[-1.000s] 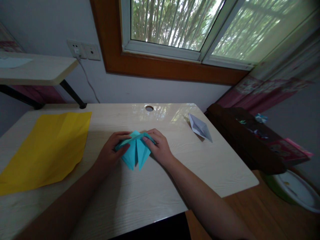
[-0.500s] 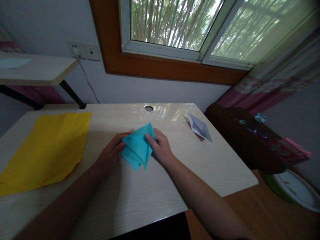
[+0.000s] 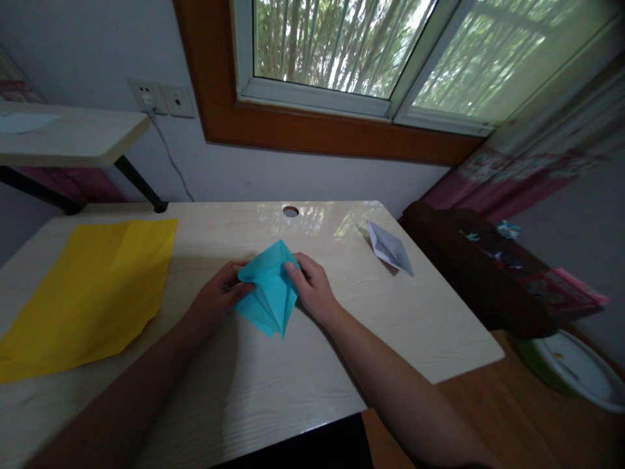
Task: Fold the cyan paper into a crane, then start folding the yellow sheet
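A turquoise sheet of folded paper (image 3: 271, 286) is held between my two hands above the desk, its creases running down to a point at the lower end. My left hand (image 3: 218, 290) pinches its left corner, thumb in front and fingers behind. On the right edge, my right hand (image 3: 312, 283) grips the paper with the thumb pressed on the front face; its other fingers are mostly hidden behind. A folded white paper boat (image 3: 389, 247) rests on the desk to the right of my hands.
A large yellow sheet (image 3: 102, 286) lies on the left of the pale desk (image 3: 405, 326). A raised shelf (image 3: 73, 140) stands at the back left. A round cable hole (image 3: 291, 212) is near the back edge. A basin (image 3: 581, 365) sits on the floor at right.
The turquoise paper has turned slightly, its top corner shifting left and its lower flaps drawing closer together. My left thumb has moved further onto the front of the paper.
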### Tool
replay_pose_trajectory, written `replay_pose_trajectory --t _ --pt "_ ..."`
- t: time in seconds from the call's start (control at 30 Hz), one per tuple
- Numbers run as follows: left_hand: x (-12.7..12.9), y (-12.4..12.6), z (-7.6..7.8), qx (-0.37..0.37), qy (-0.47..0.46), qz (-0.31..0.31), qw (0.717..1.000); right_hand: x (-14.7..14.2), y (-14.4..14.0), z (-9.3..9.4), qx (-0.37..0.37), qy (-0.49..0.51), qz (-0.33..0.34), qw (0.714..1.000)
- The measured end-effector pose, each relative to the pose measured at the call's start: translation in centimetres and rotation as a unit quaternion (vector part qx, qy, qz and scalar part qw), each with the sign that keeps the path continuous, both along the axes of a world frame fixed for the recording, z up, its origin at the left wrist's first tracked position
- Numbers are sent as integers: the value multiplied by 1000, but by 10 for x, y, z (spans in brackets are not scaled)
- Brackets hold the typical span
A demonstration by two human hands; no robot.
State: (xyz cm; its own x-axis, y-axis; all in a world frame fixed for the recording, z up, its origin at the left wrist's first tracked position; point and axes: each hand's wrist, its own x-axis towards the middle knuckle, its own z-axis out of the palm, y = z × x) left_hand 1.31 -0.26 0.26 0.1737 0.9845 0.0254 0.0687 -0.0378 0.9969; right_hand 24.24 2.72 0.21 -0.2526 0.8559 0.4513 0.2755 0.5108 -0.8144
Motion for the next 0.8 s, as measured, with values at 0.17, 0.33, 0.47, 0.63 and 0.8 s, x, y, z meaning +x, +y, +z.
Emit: replay_pose_trajectory --t 0.17,0.33,0.47,0.63,0.8 --pt "2 0 -6 13 -15 -7 1000 1 -1 1 -15 15 31 999" --pt "1 1 -9 17 -8 -20 1000 2 -2 1 -59 53 65 995" --pt "1 2 -7 18 -20 -14 1000 0 -1 -4 -114 122 71 984" --pt "0 2 -10 -37 -67 0 997 -1 6 -15 -173 200 67 962" --pt "-1 4 -12 -65 -84 20 994 0 7 -14 -185 246 79 948"
